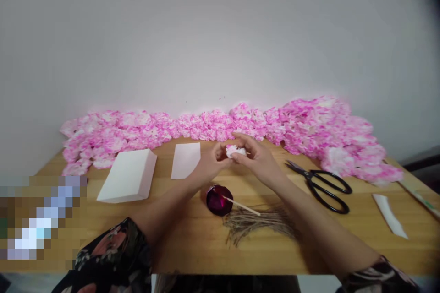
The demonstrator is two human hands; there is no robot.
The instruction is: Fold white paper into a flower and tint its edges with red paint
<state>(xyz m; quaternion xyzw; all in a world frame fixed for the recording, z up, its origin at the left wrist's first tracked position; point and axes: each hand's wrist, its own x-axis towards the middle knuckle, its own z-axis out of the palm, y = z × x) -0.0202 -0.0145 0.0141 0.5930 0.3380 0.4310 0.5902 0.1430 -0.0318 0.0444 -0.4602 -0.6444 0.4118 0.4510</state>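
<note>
Both of my hands meet above the middle of the table around a small white and pink paper flower (235, 151). My left hand (216, 156) pinches its left side, with the fingers curled in. My right hand (253, 153) has its thumb and fingers on the right side of the flower. Just below the hands stands a small dish of dark magenta dye (217, 202), and a thin wooden stick (242, 205) rests in it. A bundle of brown twigs (264, 222) lies beside the dish, partly behind my right forearm.
Pink and white flowers (213, 123) are heaped along the wall. On the left are a white paper stack (125, 175) and a single white sheet (185, 158). Black-handled scissors (321, 185), a white paper strip (390, 215) and a long ruler-like strip (419, 199) lie to the right.
</note>
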